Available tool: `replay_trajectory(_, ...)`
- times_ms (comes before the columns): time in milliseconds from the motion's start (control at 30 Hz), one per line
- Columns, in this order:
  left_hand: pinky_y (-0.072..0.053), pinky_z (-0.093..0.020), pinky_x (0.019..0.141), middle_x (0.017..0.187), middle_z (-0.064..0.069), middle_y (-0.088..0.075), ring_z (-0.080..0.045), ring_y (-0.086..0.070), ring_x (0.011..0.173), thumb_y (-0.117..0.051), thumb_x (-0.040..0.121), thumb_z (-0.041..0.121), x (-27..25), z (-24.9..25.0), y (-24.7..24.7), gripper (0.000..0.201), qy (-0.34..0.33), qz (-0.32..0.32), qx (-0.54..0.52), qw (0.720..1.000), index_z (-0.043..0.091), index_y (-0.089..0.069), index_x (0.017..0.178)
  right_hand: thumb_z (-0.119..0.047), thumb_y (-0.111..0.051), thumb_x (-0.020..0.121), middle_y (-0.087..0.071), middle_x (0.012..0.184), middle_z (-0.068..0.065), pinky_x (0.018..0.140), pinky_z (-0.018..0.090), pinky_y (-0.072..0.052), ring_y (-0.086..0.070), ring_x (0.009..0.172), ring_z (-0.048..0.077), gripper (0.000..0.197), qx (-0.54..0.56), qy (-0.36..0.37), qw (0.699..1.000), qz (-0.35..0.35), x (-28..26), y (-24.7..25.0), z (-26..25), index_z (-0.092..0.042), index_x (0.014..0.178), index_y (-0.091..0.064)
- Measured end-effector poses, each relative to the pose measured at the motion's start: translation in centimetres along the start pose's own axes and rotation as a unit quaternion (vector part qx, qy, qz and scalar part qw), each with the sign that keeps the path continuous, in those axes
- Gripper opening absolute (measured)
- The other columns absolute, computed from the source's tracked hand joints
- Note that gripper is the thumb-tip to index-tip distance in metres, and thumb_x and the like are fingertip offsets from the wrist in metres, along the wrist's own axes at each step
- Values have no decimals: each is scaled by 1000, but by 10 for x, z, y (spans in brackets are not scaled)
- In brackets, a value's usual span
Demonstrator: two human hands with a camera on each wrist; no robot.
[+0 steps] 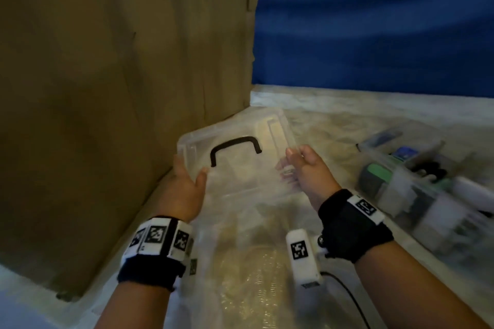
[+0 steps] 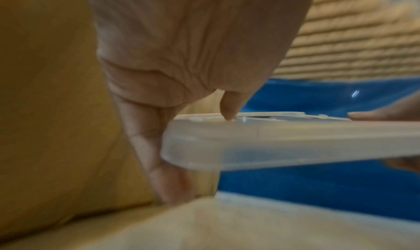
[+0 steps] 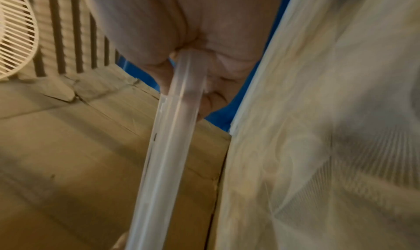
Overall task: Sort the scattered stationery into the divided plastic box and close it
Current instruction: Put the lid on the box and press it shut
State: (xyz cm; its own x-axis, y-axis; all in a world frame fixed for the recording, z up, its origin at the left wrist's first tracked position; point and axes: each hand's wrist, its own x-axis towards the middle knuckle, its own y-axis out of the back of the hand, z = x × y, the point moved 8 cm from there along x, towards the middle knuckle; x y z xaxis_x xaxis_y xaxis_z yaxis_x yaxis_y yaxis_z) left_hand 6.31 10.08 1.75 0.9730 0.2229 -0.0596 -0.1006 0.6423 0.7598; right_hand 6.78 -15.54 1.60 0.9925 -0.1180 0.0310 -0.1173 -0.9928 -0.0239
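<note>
A clear plastic lid [image 1: 240, 165] with a black handle [image 1: 235, 145] is held level just above the table, seen in the head view. My left hand [image 1: 189, 168] grips its left edge, with the thumb [image 2: 229, 108] on top and the fingers [image 2: 159, 155] underneath the lid [image 2: 284, 146]. My right hand [image 1: 291, 163] pinches the right edge, and in the right wrist view the lid's rim [image 3: 172, 137] runs between thumb and fingers [image 3: 211, 99]. The divided clear box [image 1: 417, 187] stands open at the right, blurred, with stationery in its compartments.
A tall cardboard box [image 1: 107, 88] stands close on the left, touching the table. A blue backdrop [image 1: 374, 21] closes the far side. The table carries a whitish crinkled plastic sheet [image 1: 254, 275]. A cable [image 1: 350, 299] trails from my right wrist.
</note>
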Motion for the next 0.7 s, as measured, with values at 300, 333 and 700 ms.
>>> replay_trajectory(300, -52, -45, 89, 105, 6, -59, -21, -60, 103, -48, 95, 43, -35, 145, -23, 48, -207, -66, -170, 961, 27, -36, 139, -29, -56, 93, -55, 53, -6, 53, 28, -52, -53, 50, 11, 26, 70, 101, 964, 236, -62, 138, -51, -16, 72, -49)
replay_trajectory(333, -51, -43, 89, 106, 5, -60, -19, -60, 103, -48, 96, 40, -40, 162, -30, 48, -230, -70, -176, 955, 27, -36, 140, -37, -58, 89, -55, 57, -3, 61, 37, -56, -55, 57, 16, 29, 53, 104, 960, 255, -69, 152, -52, -14, 73, -51)
replay_trajectory(700, -49, -32, 82, 115, -5, -62, -17, -61, 94, -50, 96, 37, -40, 285, -145, 52, -311, -211, -138, 916, 24, -36, 144, -46, -38, 86, -37, 144, 13, 113, 44, -22, -28, 135, 32, 59, -337, -10, 840, 425, -122, 261, -57, -7, 129, -47)
